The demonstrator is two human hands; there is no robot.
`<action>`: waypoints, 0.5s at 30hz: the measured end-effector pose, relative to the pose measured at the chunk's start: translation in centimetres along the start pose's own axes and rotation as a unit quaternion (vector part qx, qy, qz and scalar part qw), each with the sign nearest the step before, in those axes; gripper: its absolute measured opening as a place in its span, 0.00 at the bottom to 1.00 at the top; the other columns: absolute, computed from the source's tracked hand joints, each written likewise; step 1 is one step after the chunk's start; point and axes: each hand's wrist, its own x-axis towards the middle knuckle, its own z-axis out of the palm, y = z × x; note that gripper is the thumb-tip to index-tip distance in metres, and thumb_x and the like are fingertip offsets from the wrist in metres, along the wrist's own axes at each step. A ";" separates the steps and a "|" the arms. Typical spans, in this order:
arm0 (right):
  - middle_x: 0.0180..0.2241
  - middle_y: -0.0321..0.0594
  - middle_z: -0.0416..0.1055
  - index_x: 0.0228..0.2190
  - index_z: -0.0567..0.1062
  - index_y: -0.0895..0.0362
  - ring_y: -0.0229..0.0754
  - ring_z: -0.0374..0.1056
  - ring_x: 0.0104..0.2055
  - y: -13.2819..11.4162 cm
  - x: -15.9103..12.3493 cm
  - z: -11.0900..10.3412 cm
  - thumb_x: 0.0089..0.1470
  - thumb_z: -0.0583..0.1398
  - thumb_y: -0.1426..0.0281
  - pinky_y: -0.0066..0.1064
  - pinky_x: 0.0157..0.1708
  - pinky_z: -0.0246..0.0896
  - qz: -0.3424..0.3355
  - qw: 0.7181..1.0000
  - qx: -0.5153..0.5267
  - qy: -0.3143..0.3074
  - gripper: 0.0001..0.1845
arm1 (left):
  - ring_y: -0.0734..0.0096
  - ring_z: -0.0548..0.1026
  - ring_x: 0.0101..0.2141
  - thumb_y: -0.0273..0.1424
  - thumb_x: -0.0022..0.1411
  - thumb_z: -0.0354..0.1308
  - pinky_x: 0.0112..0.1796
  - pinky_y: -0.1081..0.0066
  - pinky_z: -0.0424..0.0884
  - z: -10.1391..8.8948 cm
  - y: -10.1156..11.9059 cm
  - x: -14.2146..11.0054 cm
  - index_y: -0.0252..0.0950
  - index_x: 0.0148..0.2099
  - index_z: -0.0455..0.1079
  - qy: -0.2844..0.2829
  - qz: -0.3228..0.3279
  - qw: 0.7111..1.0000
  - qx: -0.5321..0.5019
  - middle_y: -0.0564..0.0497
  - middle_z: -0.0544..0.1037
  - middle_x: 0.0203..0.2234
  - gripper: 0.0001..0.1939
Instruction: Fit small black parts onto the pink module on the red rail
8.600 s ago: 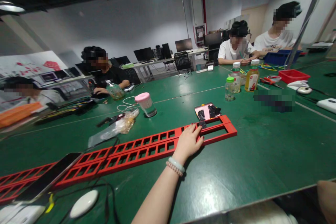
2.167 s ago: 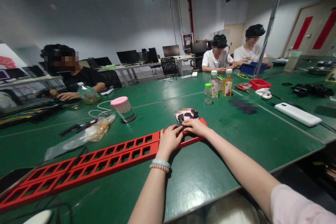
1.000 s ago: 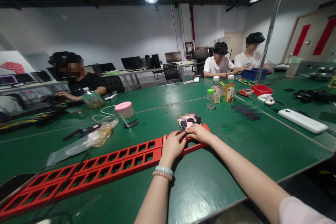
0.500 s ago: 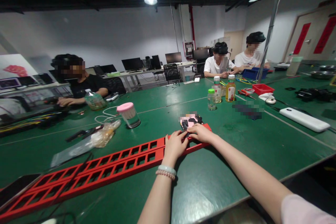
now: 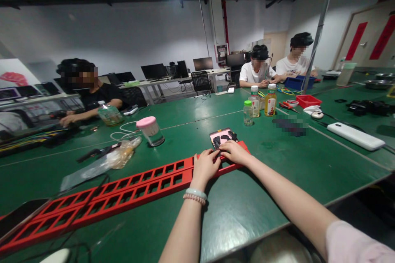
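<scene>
A long red slotted frame lies slanting across the green table, and both hands are at its right end. My left hand rests over the frame, fingers bent and brought together at a small black piece. From the right, my right hand meets it there, its fingertips closed on the same piece. The piece's exact kind is too small to make out, and the fingers cover most of it. Just beyond the hands sits a shallow pink-lined box holding several loose black pieces.
A pink-lidded jar, a plastic bag and a phone are on the left. Bottles, a red tray and a white power bank stand to the right. A dark cable crosses the frame. Other people sit across the table.
The view has shifted slightly. Both hands stay together over the frame's right end, with only small finger movement.
</scene>
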 end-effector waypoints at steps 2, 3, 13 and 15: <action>0.39 0.43 0.74 0.36 0.77 0.57 0.43 0.65 0.44 -0.2 0.0 -0.6 0.55 0.56 0.71 0.32 0.48 0.57 0.050 0.998 -0.019 0.042 0.10 | 0.58 0.64 0.54 0.38 0.62 0.48 0.54 0.45 0.50 0.0 0.0 0.0 0.47 0.53 0.68 -0.001 -0.003 1.000 -0.002 0.46 0.70 0.52 0.18; 0.37 0.43 0.74 0.34 0.77 0.57 0.43 0.64 0.43 -0.2 0.0 -0.9 0.55 0.55 0.72 0.32 0.47 0.57 0.083 0.994 -0.036 0.065 0.10 | 0.58 0.63 0.54 0.37 0.62 0.48 0.54 0.45 0.50 -0.1 0.0 0.0 0.47 0.53 0.68 -0.002 -0.005 1.000 -0.003 0.46 0.70 0.52 0.18; 0.54 0.43 0.62 0.43 0.75 0.50 0.53 0.49 0.54 0.6 -0.4 -1.6 0.58 0.51 0.56 0.45 0.49 0.49 0.198 0.971 -0.132 0.009 0.19 | 0.58 0.64 0.53 0.38 0.62 0.48 0.54 0.45 0.49 -0.4 0.4 0.0 0.48 0.53 0.68 -0.008 -0.010 1.000 -0.003 0.47 0.70 0.52 0.18; 0.56 0.42 0.60 0.45 0.74 0.47 0.55 0.47 0.56 0.5 -0.3 -1.5 0.58 0.49 0.53 0.49 0.50 0.46 0.202 0.969 -0.140 -0.027 0.22 | 0.58 0.64 0.53 0.38 0.62 0.48 0.54 0.45 0.49 -0.4 0.4 -0.1 0.47 0.53 0.68 -0.007 -0.009 1.000 -0.003 0.47 0.70 0.52 0.18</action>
